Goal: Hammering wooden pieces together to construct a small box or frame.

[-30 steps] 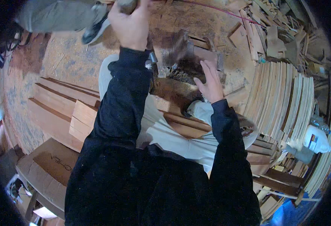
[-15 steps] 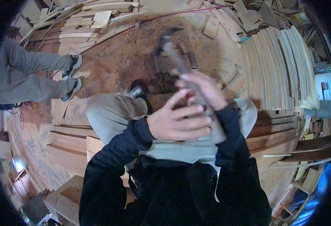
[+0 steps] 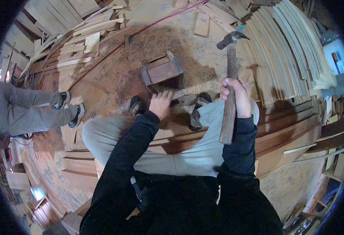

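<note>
My right hand (image 3: 236, 96) is wrapped round the wooden handle of a claw hammer (image 3: 230, 111), whose dark metal head points away from me at the far right of my knees. Over the gap between my knees, my left hand (image 3: 162, 104) reaches forward with its fingers stretched out and nothing visible in them. Just beyond those fingertips, a small wooden box-like piece (image 3: 162, 73) stands on the floor with a reddish-brown top panel and greyish end pieces. Its near side lies in shadow.
Tall stacked boards (image 3: 285, 55) rise at the right. Loose timber strips (image 3: 76, 51) lie at the far left, and a red cord (image 3: 140, 30) crosses the floor. Another person's legs (image 3: 35, 111) are at the left. Reddish planks (image 3: 285, 127) lie beside my right knee.
My hands, earlier close together at the hammer, have parted. The right has carried the hammer to the right; the left has moved forward toward the wooden box. My view has shifted as well.
</note>
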{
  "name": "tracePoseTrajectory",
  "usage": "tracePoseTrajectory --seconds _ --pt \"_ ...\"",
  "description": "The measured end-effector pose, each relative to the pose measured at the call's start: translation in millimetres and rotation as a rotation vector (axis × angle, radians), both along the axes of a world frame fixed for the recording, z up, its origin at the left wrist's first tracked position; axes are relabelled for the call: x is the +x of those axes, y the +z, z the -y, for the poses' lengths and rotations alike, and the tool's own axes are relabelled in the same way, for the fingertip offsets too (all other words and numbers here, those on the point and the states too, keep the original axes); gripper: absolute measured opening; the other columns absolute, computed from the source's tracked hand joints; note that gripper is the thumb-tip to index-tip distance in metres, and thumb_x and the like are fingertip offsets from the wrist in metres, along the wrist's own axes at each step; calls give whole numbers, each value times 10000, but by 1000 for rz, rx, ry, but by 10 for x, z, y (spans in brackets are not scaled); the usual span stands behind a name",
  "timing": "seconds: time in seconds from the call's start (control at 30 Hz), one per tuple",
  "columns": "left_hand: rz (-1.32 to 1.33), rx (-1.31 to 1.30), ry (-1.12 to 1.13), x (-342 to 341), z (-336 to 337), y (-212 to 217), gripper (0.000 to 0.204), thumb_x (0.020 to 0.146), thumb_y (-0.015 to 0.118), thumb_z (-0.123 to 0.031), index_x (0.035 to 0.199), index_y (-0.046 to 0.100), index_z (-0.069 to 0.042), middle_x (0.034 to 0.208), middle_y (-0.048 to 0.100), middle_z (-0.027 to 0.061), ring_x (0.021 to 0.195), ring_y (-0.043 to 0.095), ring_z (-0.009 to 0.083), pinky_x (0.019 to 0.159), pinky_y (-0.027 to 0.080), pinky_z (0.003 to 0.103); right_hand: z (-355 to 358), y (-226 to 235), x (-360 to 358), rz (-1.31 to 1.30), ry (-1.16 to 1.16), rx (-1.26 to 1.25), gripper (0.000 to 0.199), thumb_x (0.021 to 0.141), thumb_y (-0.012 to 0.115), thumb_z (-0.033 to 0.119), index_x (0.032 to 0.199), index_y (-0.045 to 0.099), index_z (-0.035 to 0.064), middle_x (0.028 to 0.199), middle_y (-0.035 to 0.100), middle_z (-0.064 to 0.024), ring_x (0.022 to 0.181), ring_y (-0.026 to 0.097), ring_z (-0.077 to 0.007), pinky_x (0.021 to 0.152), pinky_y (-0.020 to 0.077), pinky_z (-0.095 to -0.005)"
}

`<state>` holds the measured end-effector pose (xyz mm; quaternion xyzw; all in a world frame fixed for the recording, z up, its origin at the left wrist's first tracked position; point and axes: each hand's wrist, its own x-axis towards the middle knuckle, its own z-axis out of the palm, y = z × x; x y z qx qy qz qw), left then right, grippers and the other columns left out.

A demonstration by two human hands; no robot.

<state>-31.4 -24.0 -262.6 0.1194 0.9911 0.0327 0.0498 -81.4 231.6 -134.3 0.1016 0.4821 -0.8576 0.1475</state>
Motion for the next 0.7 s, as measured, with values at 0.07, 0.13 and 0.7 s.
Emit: tracePoseTrajectory --seconds 0.07,0.13,0.7 --pt "49 126 -83 159 -53 -61 500 648 586 -56 1144 525 -67 1000 511 123 964 530 308 797 478 436 -71 -26 6 41 -10 15 149 804 572 116 868 473 26 741 499 -52 567 480 -118 478 406 -256" --pt "10 122 -77 190 -95 -89 384 647 596 -74 1031 580 -74 1014 509 135 946 537 322 688 516 418 -175 -72 -30 53 28 -74 142 819 548 157 825 483 31 716 487 -33 569 465 -104 494 404 -244" --pt "-494 302 -58 731 1025 3212 356 738 714 -302 980 650 -49 837 663 148 748 652 271 655 516 357 -494 -256 -287 -40 120 -114 82 928 422 131 936 455 56 687 377 29 569 352 -67 516 319 -204"
